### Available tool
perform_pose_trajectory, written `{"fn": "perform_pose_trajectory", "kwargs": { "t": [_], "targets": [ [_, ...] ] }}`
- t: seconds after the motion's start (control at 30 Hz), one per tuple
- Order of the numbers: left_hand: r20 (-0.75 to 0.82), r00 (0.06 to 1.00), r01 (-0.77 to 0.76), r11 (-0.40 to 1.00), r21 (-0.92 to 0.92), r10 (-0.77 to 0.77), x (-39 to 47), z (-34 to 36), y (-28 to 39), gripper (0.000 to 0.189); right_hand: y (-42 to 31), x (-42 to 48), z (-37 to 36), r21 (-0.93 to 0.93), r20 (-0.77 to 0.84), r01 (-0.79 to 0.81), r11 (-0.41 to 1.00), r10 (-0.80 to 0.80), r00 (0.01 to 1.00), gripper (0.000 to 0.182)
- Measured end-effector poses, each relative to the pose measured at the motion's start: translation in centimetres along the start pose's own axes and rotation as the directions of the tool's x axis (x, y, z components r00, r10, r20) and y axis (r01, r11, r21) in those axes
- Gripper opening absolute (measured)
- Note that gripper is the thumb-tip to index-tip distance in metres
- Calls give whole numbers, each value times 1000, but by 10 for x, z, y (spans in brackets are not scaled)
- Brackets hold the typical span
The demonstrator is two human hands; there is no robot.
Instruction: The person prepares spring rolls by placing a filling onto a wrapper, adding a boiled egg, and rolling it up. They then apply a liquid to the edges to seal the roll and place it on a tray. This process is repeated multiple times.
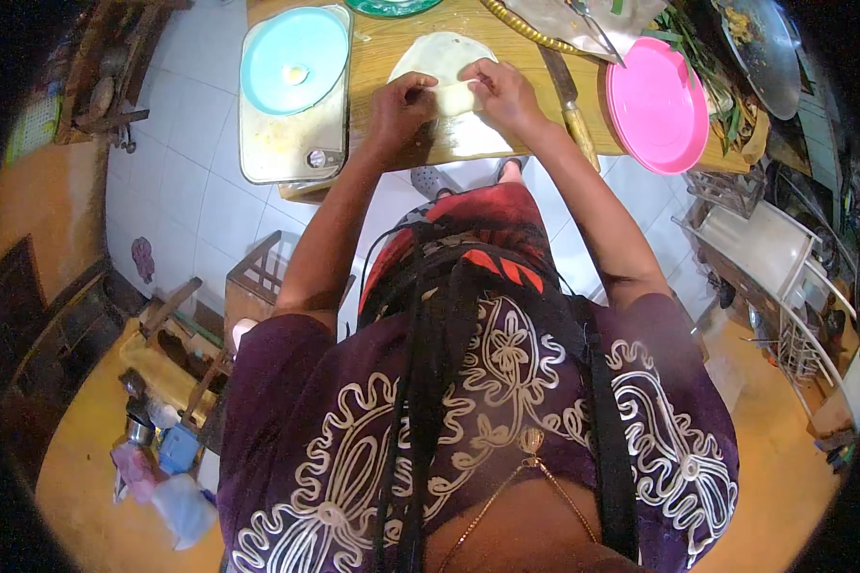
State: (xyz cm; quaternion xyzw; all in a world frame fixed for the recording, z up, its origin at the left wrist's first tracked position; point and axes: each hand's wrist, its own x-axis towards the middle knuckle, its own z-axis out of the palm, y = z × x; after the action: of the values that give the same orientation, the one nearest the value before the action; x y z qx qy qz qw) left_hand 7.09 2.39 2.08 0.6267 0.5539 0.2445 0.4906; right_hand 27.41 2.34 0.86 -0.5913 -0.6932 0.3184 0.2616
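Note:
A thin, pale round wrapper sheet (441, 54) lies on the wooden table, its near part rolled or folded into a thick pale roll (456, 99). At the roll's left end, my left hand (403, 107) pinches it with bent fingers. My right hand (505, 94) grips the other end, thumb and fingertips on the pale edge. Whatever is inside the roll is hidden. Just right of my right hand lies a knife (560, 79) with a wooden handle, pointing away from me.
A light blue plate (272, 61) with a small pale blob rests on a white cutting board (287, 147) at left. Pink plates (656, 107) stand at the table's right edge, near green leaves (731, 118) and a metal pan (763, 61). Scissors (602, 32) lie on a lined woven tray.

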Motion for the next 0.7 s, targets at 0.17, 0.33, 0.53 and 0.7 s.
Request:
{"fn": "perform_pose_trajectory", "kwargs": {
  "t": [0.17, 0.33, 0.53, 0.7],
  "targets": [
    [-77, 997, 6, 989, 148, 6, 4, 7, 2, 14, 15, -2, 12, -195, -172, 236, 952, -270, 947, 21],
    [-82, 980, -136, 916, 377, 179, 6, 7, -6, 16, -10, -22, 5, -290, -125, 340, 895, -388, 913, 34],
    [-79, 952, -248, 895, 372, 296, 12, 2, -25, 15, -24, -46, 35, -504, 149, 387, 772, -363, 920, 52],
    [-274, 919, -206, 938, 277, 283, -2, -18, -30, 16, -33, -42, 32, -549, 196, 349, 759, -290, 937, 50]
  ]
}}
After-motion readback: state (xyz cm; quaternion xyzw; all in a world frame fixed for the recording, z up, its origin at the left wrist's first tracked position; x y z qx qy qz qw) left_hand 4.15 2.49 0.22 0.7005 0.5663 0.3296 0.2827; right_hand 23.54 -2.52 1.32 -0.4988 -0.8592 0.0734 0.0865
